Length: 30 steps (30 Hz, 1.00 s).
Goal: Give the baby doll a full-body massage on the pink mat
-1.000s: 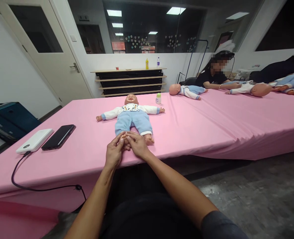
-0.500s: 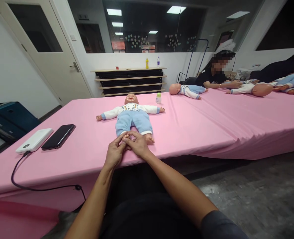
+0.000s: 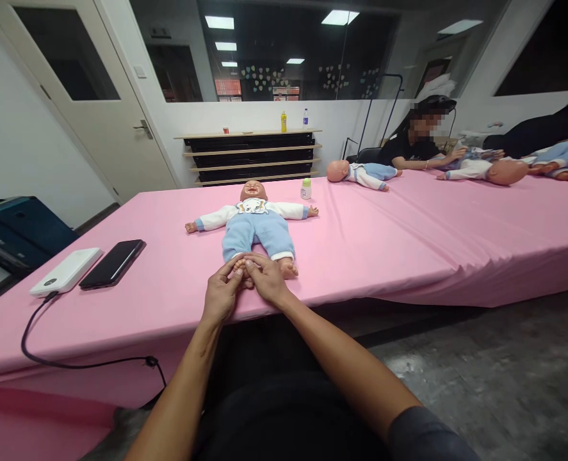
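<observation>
Both thumbs have drawn slightly apart over the doll's foot point(image 3: 240, 264) since the frame half a second ago, when they nearly met, and at far right a co-worker's hand point(image 3: 455, 155) has risen a little.

From the head view, the left hand point(image 3: 220, 291) is curled almost closed, gripping that foot between thumb and fingers from its left side. The right hand point(image 3: 266, 278) is similarly curled around it from the right, thumb laid on the foot. The doll point(image 3: 257, 224) lies on its back on the pink cloth point(image 3: 360, 256), head far and feet near, arms spread to left and right; the held foot is its left one in the scene. Its other foot point(image 3: 288, 267) rests just right of the right hand.

Beyond the doll's right-hand arm stands a green-capped bottle point(image 3: 305, 190). Farther right lie a second doll point(image 3: 367, 176) and a third doll point(image 3: 485, 171), the latter near the co-worker. At near left, a white power bank point(image 3: 67, 272) sits beside a black phone point(image 3: 113, 264), a dark cable point(image 3: 72, 366) running from the power bank over the table edge.
</observation>
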Each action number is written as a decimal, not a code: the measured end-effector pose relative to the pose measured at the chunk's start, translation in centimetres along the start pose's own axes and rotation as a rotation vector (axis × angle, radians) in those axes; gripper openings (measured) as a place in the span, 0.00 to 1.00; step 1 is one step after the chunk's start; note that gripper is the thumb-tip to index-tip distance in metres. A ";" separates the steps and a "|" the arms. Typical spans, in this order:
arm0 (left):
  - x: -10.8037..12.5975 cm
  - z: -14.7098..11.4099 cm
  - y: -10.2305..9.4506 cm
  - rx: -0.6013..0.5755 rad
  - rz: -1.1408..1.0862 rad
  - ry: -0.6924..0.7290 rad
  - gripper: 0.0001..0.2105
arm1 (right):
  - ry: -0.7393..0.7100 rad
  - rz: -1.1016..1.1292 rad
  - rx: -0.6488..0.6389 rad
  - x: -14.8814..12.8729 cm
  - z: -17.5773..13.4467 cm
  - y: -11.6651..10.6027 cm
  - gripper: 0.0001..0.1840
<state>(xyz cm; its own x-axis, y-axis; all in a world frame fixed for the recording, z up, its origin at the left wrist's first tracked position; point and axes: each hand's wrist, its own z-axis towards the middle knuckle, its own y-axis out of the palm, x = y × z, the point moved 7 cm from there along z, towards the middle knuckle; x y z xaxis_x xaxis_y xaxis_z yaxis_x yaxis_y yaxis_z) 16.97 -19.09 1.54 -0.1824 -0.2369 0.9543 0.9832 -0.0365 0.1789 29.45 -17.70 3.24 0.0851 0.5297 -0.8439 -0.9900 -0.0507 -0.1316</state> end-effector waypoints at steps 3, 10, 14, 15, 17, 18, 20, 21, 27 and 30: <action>-0.2 0.1 -0.1 0.020 -0.025 -0.008 0.27 | -0.013 -0.037 -0.011 -0.1 0.0 0.1 0.16; -0.4 0.2 0.1 -0.014 -0.127 -0.044 0.25 | 0.003 -0.013 -0.050 -1.1 -0.3 0.3 0.14; -0.3 0.2 0.1 -0.017 -0.153 -0.048 0.24 | 0.015 0.075 -0.066 -0.8 -0.3 0.4 0.15; -0.3 0.2 0.1 -0.018 -0.158 -0.048 0.24 | 0.013 0.080 -0.061 -0.7 -0.3 0.4 0.15; -0.3 0.2 0.2 -0.027 -0.164 -0.050 0.24 | 0.007 0.073 -0.047 -0.5 -0.2 0.3 0.16; -0.3 0.2 0.2 -0.032 -0.165 -0.052 0.24 | 0.002 0.066 -0.041 -0.5 -0.1 0.2 0.16; -0.4 0.2 0.2 -0.038 -0.166 -0.056 0.24 | -0.011 0.036 -0.031 -0.6 0.0 0.1 0.16; -0.5 0.2 0.2 -0.037 -0.166 -0.060 0.24 | -0.022 0.008 -0.024 -0.8 0.0 0.1 0.16; 0.3 -0.3 -0.3 0.049 0.066 -0.011 0.27 | -0.128 -0.356 0.026 -3.4 -2.2 0.2 0.19; 1.1 -0.8 0.3 -0.002 0.249 0.027 0.26 | -0.244 -0.494 0.004 -5.3 -4.6 0.2 0.22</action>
<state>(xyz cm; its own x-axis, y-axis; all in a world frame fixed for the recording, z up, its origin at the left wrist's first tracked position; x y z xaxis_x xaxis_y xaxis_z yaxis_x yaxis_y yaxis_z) 17.05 -20.19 2.45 0.0656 -0.2648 0.9621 0.9978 0.0240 -0.0615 29.31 -24.39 5.29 0.5113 0.6706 -0.5374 -0.8395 0.2562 -0.4792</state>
